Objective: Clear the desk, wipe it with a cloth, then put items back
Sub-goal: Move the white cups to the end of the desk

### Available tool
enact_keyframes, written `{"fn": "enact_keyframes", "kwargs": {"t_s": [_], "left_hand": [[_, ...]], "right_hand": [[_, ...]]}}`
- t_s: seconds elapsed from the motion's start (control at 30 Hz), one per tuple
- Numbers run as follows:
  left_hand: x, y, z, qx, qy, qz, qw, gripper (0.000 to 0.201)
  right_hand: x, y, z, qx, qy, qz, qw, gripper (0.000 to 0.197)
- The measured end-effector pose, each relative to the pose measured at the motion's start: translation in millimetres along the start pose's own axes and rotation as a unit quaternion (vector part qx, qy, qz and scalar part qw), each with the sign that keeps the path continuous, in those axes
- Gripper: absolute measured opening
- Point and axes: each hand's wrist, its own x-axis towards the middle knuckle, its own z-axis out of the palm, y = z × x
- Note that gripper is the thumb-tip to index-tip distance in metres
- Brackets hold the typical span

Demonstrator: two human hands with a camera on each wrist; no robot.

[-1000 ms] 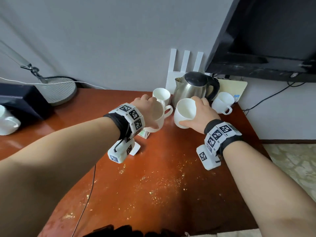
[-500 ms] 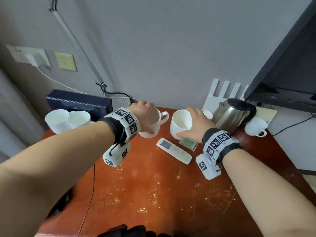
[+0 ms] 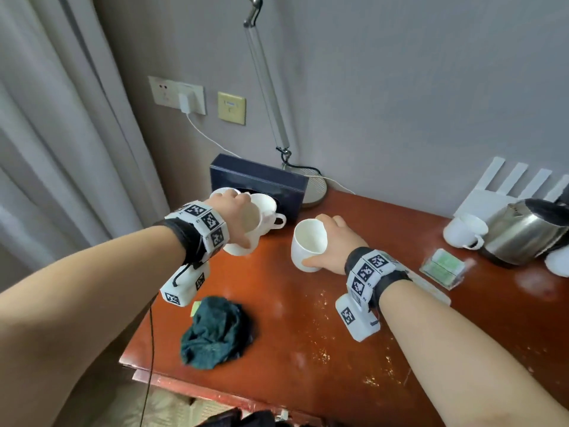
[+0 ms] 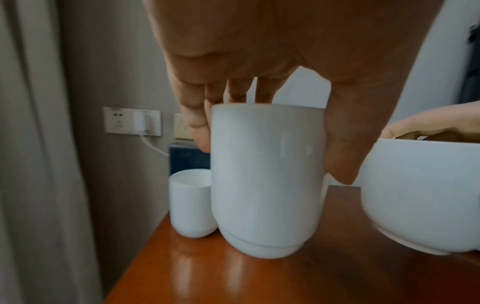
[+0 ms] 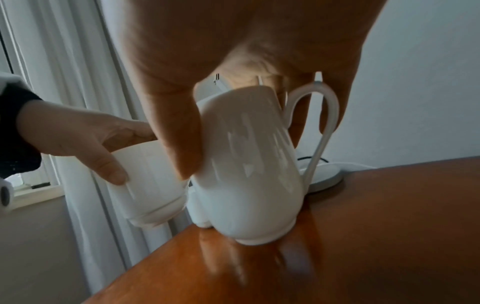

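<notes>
On the red-brown desk [image 3: 308, 349] my left hand [image 3: 237, 211] grips a white cup [image 3: 246, 245] by its rim from above, next to two other white cups [image 3: 268, 203] at the back left. In the left wrist view this cup [image 4: 267, 179] hangs upright just over the wood. My right hand [image 3: 334, 241] grips a handled white mug [image 3: 308, 245] a little to the right. In the right wrist view the mug [image 5: 249, 164] is tilted, its base low over the desk. A crumpled dark green cloth [image 3: 217, 332] lies near the front left edge.
A black box [image 3: 258, 183] and a lamp base [image 3: 314, 188] stand at the back left. At the right are a steel kettle [image 3: 523, 238], another cup [image 3: 465, 231], a clear box of green packets [image 3: 443, 268] and a remote [image 3: 431, 288] partly under my wrist. Crumbs dot the wood.
Both hands have carried their cups leftward, from beside the kettle to the back left of the desk. My view swung left and the cloth came into sight.
</notes>
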Motion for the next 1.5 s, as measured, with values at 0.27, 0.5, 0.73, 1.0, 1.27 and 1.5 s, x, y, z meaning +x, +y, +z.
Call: {"fn": "enact_keyframes", "kwargs": {"t_s": [0.27, 0.5, 0.73, 1.0, 1.27, 1.5], "left_hand": [[13, -61, 45, -0.033, -0.046, -0.053, 0.997, 0.096], [30, -74, 65, -0.063, -0.039, -0.053, 0.996, 0.090], [41, -72, 67, -0.080, -0.033, -0.046, 0.995, 0.088], [47, -70, 70, -0.079, -0.035, -0.045, 0.995, 0.087], [46, -66, 71, -0.070, -0.041, -0.053, 0.995, 0.082], [47, -64, 69, -0.061, -0.041, -0.058, 0.996, 0.079]], "right_hand": [[36, -55, 51, -0.031, -0.048, -0.017, 0.998, 0.084], [57, -77, 71, -0.020, -0.056, -0.012, 0.998, 0.079], [72, -78, 74, -0.016, -0.063, -0.029, 0.997, 0.080], [79, -65, 80, -0.120, -0.022, -0.077, 0.990, 0.087], [80, -64, 86, -0.136, -0.010, -0.078, 0.988, 0.084], [85, -69, 87, -0.127, -0.024, -0.067, 0.989, 0.083]]}}
